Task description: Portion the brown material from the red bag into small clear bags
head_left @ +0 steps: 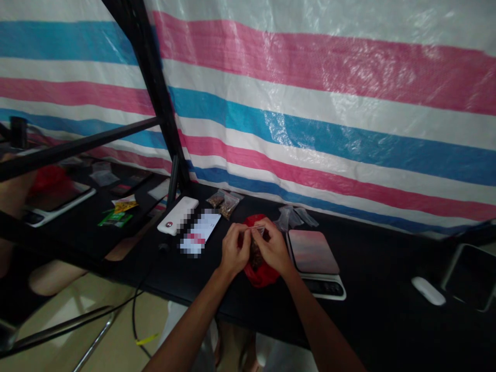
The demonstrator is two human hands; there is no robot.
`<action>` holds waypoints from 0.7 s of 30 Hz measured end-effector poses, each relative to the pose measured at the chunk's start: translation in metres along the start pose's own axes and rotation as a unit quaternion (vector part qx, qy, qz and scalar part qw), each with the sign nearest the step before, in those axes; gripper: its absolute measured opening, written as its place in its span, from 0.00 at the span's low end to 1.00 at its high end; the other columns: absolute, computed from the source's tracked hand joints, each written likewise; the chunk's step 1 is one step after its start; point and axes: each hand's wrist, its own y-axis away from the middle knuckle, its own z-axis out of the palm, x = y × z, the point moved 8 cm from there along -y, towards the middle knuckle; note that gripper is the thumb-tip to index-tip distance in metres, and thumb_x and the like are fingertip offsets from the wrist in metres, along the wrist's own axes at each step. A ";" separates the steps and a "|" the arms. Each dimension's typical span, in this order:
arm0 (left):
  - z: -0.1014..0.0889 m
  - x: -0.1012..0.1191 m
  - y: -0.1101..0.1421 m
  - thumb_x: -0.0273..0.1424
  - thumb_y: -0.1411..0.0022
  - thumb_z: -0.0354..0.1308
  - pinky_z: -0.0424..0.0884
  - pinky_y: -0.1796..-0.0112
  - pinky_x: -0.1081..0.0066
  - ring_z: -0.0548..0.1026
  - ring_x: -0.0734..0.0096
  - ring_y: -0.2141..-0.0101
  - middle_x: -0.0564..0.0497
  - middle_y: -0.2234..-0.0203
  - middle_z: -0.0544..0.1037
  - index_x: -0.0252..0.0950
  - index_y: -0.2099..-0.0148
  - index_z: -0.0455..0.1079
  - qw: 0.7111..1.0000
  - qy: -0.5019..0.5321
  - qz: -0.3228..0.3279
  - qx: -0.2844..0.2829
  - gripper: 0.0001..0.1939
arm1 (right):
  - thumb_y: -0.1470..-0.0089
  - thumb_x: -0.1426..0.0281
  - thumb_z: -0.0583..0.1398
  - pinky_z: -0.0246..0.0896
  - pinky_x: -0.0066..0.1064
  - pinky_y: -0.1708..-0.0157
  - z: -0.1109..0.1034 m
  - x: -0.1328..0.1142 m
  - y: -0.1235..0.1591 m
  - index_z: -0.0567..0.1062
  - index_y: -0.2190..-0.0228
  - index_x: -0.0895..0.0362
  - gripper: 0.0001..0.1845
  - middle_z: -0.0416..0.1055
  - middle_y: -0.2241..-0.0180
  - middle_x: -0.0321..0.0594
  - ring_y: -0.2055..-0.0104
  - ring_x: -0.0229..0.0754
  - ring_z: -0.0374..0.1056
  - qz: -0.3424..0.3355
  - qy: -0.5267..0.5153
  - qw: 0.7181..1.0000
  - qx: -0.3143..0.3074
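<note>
Both of my hands pinch the top edge of a small clear zip bag point(256, 248) with brown bits in it. My left hand point(235, 251) grips the edge from the left, fingers closed. From the other side, my right hand point(274, 248) has its thumb and fingers closed on the same edge. Beneath them, on the black table, lies a red plastic bag point(261, 276); the hands partly hide it. Just right of it sits a kitchen scale point(313, 251) with a shiny plate. Several flat clear bags point(290, 217) lie behind my right hand.
Filled clear bags point(228, 203) lie at the back near the striped sheet point(329, 119). A white power bank point(179, 215) and a blurred-out phone point(201, 232) are to the left. Far right are a white mouse-like object point(428, 291) and a dark-screened device point(470, 276). Beyond a black frame point(155, 93) another person sits.
</note>
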 end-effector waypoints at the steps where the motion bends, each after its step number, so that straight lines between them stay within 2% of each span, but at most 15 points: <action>1: 0.000 0.001 0.000 0.31 0.30 0.52 0.72 0.64 0.69 0.75 0.68 0.66 0.50 0.68 0.76 0.38 0.61 0.70 1.000 0.004 0.000 -0.001 0.07 | 0.42 0.67 0.61 0.64 0.32 0.62 -0.001 -0.001 0.000 0.74 0.70 0.53 0.05 0.71 0.69 0.36 0.65 0.42 0.68 -0.001 -0.002 1.000 0.002; 7: -0.008 0.005 -0.002 0.30 0.31 0.51 0.71 0.66 0.68 0.74 0.67 0.68 0.50 0.71 0.75 0.38 0.63 0.70 0.999 0.001 -0.006 0.038 0.08 | 0.41 0.65 0.60 0.66 0.35 0.57 0.003 -0.004 0.000 0.76 0.66 0.52 0.05 0.74 0.65 0.38 0.60 0.44 0.71 -0.007 -0.014 1.000 -0.009; 13: -0.009 0.008 -0.002 0.30 0.34 0.55 0.71 0.66 0.67 0.74 0.66 0.69 0.51 0.73 0.74 0.39 0.68 0.69 0.999 -0.003 -0.004 0.045 0.09 | 0.42 0.67 0.61 0.65 0.34 0.61 0.001 -0.005 0.000 0.74 0.71 0.52 0.06 0.72 0.69 0.37 0.64 0.43 0.69 -0.007 -0.003 1.000 -0.001; 18: -0.005 0.007 -0.005 0.30 0.31 0.52 0.73 0.64 0.68 0.76 0.67 0.67 0.49 0.70 0.77 0.38 0.63 0.72 0.999 0.005 -0.013 0.029 0.09 | 0.40 0.67 0.60 0.66 0.35 0.58 -0.007 -0.004 -0.002 0.76 0.68 0.53 0.06 0.73 0.66 0.38 0.61 0.43 0.70 -0.011 -0.004 1.000 0.011; 21: -0.008 0.005 -0.006 0.30 0.30 0.50 0.72 0.65 0.68 0.76 0.67 0.67 0.49 0.71 0.77 0.38 0.64 0.72 0.999 -0.003 -0.021 0.037 0.11 | 0.38 0.66 0.58 0.66 0.37 0.56 -0.010 -0.004 -0.004 0.79 0.66 0.53 0.09 0.76 0.65 0.40 0.60 0.45 0.72 -0.018 -0.003 1.000 0.007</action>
